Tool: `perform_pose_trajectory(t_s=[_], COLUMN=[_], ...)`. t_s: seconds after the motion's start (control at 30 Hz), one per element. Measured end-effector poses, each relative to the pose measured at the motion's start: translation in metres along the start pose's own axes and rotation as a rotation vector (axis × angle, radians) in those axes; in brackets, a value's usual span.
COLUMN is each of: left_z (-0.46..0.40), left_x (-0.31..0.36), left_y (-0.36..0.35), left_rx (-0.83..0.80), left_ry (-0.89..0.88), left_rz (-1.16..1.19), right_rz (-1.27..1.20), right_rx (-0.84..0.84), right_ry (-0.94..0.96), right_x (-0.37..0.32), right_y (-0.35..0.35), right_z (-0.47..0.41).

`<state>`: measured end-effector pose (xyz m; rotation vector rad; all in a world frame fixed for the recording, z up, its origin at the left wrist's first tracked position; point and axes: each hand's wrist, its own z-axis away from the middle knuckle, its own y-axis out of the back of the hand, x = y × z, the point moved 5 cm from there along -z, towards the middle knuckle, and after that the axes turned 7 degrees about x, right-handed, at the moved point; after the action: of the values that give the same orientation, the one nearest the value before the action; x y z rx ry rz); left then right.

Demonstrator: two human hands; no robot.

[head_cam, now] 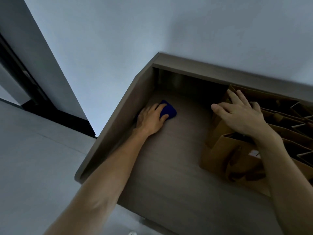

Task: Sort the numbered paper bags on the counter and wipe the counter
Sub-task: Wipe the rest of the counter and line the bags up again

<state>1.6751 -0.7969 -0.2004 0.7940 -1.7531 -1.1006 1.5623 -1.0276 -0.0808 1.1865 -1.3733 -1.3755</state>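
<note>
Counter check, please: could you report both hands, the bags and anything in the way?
Left hand pressing blue cloth on counter. Right hand resting open on paper bags. Wiping path clear; bag numbers unreadable.

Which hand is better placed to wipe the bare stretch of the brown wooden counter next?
The left hand: it already presses the dark blue cloth on the brown wooden counter. The right hand rests atop the brown paper bags.

Your left hand presses blue cloth on counter; your right hand rests atop paper bags near the counter's right end.
</note>
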Motion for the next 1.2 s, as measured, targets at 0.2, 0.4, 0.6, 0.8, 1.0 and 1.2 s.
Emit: perform_pose_trajectory(t_s=[0.2,0.4,0.6,0.8,1.0,1.2], left_z=[0.080,0.157,0.075,-0.033,-0.102,-0.099], left_x=[0.002,-0.006,-0.005,-0.004,0.017,0.053], left_y=[0.013,0.020,0.012,-0.018,-0.037,-0.043], left_rx=[0.026,0.086,0.198,0.185,0.170,0.164], left_ry=[-0.072,-0.019,-0.020,-0.003,0.070,-0.088], left_rz=[0.023,0.010,0.014,0.001,-0.061,-0.033], right_rz=[0.018,0.016,0.013,0.022,0.016,-0.014], right_rx=[-0.004,0.007,0.000,0.000,0.018,0.031], right_ry=[-0.002,0.014,0.036,0.023,0.007,0.009], right_x=[0.001,0.001,-0.002,-0.004,-0.003,0.000], right_y=[-0.004,-0.005,-0.002,-0.002,-0.003,-0.003], right_z=[0.002,0.002,0.005,0.005,0.001,-0.002])
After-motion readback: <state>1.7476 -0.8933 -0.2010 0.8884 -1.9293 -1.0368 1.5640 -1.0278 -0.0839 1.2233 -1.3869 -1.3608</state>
